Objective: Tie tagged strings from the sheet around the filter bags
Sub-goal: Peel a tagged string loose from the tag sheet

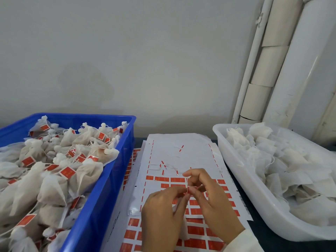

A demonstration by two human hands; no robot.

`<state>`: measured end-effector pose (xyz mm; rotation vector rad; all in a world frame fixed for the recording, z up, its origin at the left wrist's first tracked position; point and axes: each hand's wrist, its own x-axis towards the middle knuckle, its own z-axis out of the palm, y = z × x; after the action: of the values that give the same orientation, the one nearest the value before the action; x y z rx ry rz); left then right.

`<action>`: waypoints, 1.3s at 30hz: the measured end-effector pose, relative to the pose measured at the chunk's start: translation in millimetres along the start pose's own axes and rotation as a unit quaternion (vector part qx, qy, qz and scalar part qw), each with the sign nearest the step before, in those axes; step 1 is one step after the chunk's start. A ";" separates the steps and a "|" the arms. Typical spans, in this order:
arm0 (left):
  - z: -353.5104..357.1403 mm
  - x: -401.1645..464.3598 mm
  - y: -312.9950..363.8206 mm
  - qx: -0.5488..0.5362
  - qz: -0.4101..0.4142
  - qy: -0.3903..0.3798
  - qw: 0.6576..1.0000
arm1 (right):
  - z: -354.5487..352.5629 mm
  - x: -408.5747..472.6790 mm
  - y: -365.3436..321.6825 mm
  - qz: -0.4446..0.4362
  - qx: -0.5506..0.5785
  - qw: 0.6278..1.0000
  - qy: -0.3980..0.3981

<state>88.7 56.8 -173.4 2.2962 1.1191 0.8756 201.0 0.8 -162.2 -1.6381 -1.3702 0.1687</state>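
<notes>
A white sheet [183, 153] lined with red tags lies between two bins, its far part stripped to scraps. Both hands meet just above the tag rows. My left hand [163, 215] pinches a small red tag with white string [188, 190] at its fingertips. My right hand [209, 199] pinches the same string from the other side, index finger arched over it. A white filter bag [184, 230] shows partly under my left hand; who holds it is unclear. Tied, tagged bags [54, 170] fill the blue crate. Untied bags [272, 160] lie in the white tub.
The blue crate [116, 171] stands to the left and the white tub [236, 171] to the right, both close to the sheet. More tag sheets [131, 231] lie stacked beneath. A wall rises behind, with white pipes [263, 70] at the right.
</notes>
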 end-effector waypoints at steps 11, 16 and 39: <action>4.2 4.3 -3.3 -0.241 -0.074 -0.016 0.967 | -1.6 0.3 0.2 0.013 0.016 1.000 0.014; 5.1 5.7 -3.4 -0.312 -0.094 -0.024 0.945 | -1.5 0.3 -2.6 0.015 0.009 1.000 0.014; 3.0 3.6 -4.4 -0.396 -0.144 0.017 0.907 | 3.9 -1.6 -1.6 0.136 0.020 0.986 0.096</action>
<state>90.1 62.0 -177.0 1.4162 0.8566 1.0110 196.8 1.6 -163.9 -1.7550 -0.9899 0.1918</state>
